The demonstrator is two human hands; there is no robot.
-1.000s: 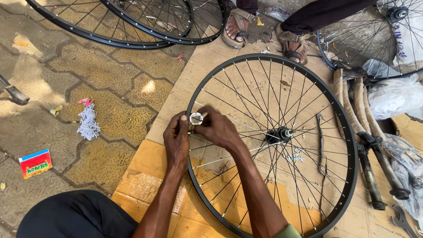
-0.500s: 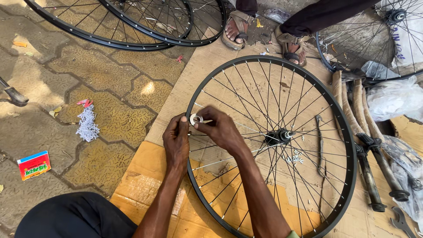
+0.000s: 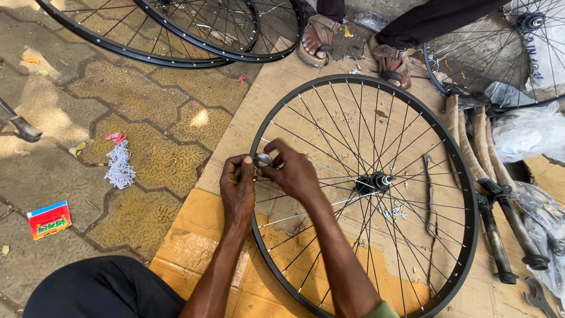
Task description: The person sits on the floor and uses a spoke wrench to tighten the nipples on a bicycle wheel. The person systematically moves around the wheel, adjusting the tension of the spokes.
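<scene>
A black spoked bicycle wheel lies flat on a sheet of cardboard. Its hub sits at the middle. My left hand grips the rim at the wheel's left edge. My right hand is just inside the rim, pinching a small round silver tool against a spoke end. Both hands touch each other at the rim. The fingertips hide the spoke nipple itself.
Two more wheels lie on the paving at top left, another wheel at top right. A second person's sandalled feet rest at the cardboard's far edge. Bicycle fork legs, a spanner and plastic bags lie right.
My hands stay at the same spot on the rim; the right hand has turned the silver tool slightly. The wheel has not moved.
</scene>
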